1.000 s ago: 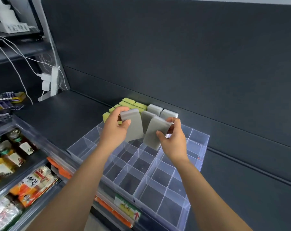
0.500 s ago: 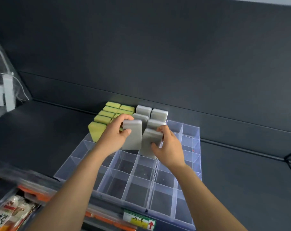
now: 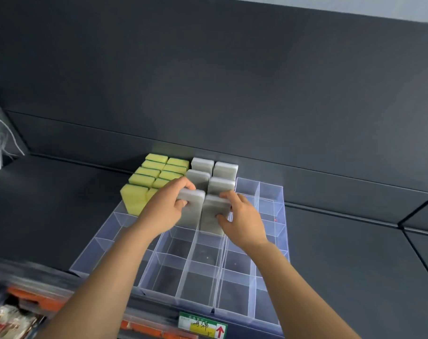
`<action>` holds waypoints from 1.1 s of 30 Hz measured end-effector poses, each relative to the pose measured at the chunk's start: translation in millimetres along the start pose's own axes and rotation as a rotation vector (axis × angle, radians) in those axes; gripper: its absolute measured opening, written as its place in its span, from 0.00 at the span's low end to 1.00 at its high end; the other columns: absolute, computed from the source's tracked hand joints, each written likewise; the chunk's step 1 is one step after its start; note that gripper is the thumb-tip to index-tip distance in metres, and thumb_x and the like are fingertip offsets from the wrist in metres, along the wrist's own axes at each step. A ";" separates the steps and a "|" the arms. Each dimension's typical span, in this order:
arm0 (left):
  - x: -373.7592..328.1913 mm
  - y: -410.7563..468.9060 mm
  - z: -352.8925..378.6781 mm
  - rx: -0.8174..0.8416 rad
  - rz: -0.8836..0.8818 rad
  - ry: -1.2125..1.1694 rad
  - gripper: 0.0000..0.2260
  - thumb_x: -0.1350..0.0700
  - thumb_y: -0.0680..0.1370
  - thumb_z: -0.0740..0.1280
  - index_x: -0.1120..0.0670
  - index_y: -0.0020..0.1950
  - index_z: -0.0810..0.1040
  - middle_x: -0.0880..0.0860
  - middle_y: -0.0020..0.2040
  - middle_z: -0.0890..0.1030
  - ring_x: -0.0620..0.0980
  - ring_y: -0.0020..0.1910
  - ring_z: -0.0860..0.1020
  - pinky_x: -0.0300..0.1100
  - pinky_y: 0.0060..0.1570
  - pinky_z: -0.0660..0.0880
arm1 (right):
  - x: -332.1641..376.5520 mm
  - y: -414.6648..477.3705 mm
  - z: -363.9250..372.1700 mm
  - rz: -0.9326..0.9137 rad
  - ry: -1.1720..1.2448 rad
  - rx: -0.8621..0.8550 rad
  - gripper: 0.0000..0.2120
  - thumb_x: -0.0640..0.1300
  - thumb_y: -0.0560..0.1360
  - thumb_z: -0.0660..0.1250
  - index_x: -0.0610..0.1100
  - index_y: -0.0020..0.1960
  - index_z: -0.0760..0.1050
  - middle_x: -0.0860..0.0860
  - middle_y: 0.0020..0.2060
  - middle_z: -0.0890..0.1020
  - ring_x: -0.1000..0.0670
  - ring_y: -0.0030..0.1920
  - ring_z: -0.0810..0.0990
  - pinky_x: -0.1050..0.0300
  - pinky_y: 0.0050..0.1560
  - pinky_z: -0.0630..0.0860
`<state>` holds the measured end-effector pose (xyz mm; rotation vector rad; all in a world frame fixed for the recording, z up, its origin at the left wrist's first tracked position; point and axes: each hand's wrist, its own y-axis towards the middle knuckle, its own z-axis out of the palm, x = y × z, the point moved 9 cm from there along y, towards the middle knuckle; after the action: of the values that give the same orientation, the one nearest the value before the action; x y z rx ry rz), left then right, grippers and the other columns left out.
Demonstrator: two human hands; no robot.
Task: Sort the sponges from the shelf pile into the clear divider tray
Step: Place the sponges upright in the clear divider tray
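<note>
left hand (image 3: 164, 209) grips left sponge (image 3: 193, 212) | right hand (image 3: 243, 214) grips right sponge (image 3: 211, 216) | nearly touching

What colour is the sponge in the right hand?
Grey. The right hand grips a grey sponge, best seen in the head view.

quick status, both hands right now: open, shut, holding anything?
Left hand: grips the left grey sponge, held upright.
Right hand: grips the right grey sponge, held upright.
</note>
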<state>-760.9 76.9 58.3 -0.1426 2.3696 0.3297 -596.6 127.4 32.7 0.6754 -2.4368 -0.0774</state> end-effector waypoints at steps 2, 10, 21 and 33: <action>-4.1 0.2 0.0 -0.020 0.050 0.084 0.12 0.66 0.76 0.64 0.49 0.53 0.73 0.42 0.47 0.73 0.43 0.45 0.71 0.37 0.41 0.66 | -0.2 0.1 -0.2 -0.006 -0.013 -0.012 0.20 0.46 0.73 0.68 0.49 0.64 0.69 0.49 0.54 0.76 0.45 0.51 0.76 0.51 0.46 0.76; -12.3 1.0 7.9 -0.015 0.223 0.521 0.13 0.61 0.73 0.70 0.51 0.54 0.74 0.46 0.54 0.75 0.50 0.57 0.71 0.43 0.51 0.62 | 3.2 -0.2 -3.1 -0.028 -0.025 -0.066 0.21 0.51 0.72 0.70 0.49 0.63 0.70 0.51 0.55 0.74 0.47 0.52 0.75 0.53 0.45 0.75; -17.4 28.2 10.1 0.096 0.166 0.394 0.27 0.55 0.75 0.50 0.52 0.74 0.62 0.46 0.76 0.58 0.44 0.74 0.58 0.47 0.71 0.53 | 11.7 8.4 -9.8 -0.151 -0.164 -0.197 0.34 0.59 0.66 0.72 0.47 0.68 0.69 0.44 0.72 0.66 0.41 0.71 0.63 0.45 0.66 0.65; -14.6 22.9 19.1 0.110 0.217 0.547 0.33 0.49 0.70 0.39 0.52 0.70 0.70 0.45 0.73 0.66 0.43 0.71 0.62 0.46 0.61 0.60 | 7.3 4.9 -0.3 -0.135 -0.176 -0.161 0.31 0.59 0.69 0.68 0.43 0.66 0.72 0.46 0.68 0.71 0.44 0.70 0.67 0.48 0.66 0.67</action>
<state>-742.3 104.3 59.3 0.0919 2.9486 0.2870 -603.7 128.2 37.9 0.7875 -2.5145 -0.3978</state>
